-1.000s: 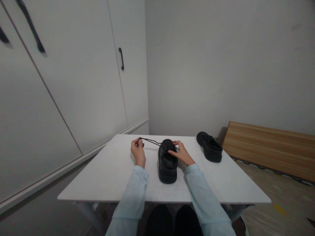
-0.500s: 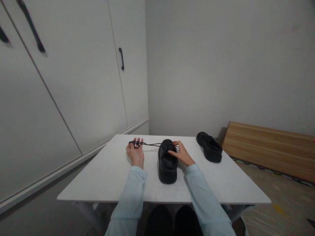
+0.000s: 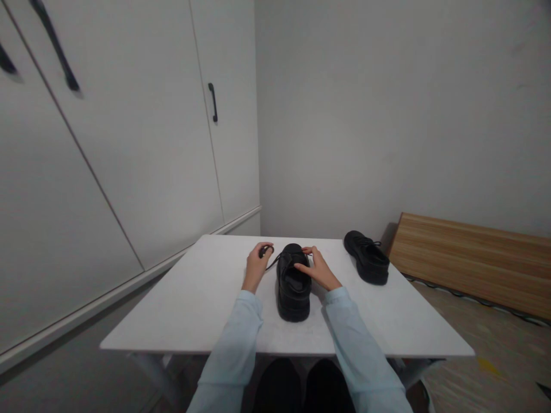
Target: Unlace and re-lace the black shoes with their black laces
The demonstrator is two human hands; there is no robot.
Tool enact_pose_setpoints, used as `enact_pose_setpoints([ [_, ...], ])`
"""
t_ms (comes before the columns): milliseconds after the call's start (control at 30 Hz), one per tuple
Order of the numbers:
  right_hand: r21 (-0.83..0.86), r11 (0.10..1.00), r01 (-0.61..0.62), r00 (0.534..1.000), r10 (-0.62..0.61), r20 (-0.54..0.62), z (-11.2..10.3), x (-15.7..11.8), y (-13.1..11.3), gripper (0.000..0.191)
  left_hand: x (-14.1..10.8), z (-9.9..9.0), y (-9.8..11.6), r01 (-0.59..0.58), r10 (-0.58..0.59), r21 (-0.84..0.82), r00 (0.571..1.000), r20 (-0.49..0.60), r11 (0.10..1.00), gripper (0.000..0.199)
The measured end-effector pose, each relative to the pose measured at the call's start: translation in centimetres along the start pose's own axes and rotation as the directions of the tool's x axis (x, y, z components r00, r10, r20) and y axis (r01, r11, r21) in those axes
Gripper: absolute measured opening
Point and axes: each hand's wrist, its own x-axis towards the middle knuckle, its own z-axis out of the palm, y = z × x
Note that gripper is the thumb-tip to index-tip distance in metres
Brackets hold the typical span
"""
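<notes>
A black shoe [image 3: 294, 304] stands upright in the middle of the white table [image 3: 181, 315], its heel towards me. To its left, my left hand [image 3: 257, 262] is closed round a gathered black shoelace [image 3: 272, 264], which runs slack from the fingers to the front of the shoe. My right hand [image 3: 317, 268] grips the right side of the shoe's opening, thumb at the inner edge and fingers out by the lacing. A short bit of lace shows beside those fingers.
A second black shoe [image 3: 367, 258], laced, lies at the table's far right. White cabinets [image 3: 129, 143] line the left side, and a grey wall [image 3: 387, 115] rises behind. A wooden board [image 3: 469, 261] leans by the wall at the right.
My left hand has moved right towards the shoe and its fingers have curled in. The lace, stretched taut before, now hangs slack. My right hand and the shoe have stayed in place.
</notes>
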Motion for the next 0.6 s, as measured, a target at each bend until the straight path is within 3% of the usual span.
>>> enact_pose_setpoints([
  [133, -0.016, 1.000, 0.008, 1.000, -0.007, 0.010, 0.0, 0.0, 0.0, 0.043, -0.5, 0.5, -0.6, -0.041, -0.020, 0.233, 0.968, 0.251, 0.972, 0.023],
  [267, -0.027, 1.000, 0.009, 1.000, -0.009, 0.016, -0.1, 0.0, -0.1, 0.044, -0.6, 0.6, -1.9, -0.141, 0.006, 0.367, 0.938, 0.346, 0.919, 0.021],
  [467, -0.032, 0.999, 0.013, 1.000, -0.013, 0.005, 0.0, 0.0, 0.1, 0.044, -1.1, 0.4, -1.5, -0.235, 0.019, 0.584, 0.936, 0.352, 0.777, 0.022],
  [600, -0.038, 0.999, 0.016, 1.000, -0.015, 0.005, 0.0, -0.1, 0.2, 0.045, -1.2, -0.1, -1.0, -0.135, 0.058, 0.721, 0.990, 0.131, 0.680, 0.023],
])
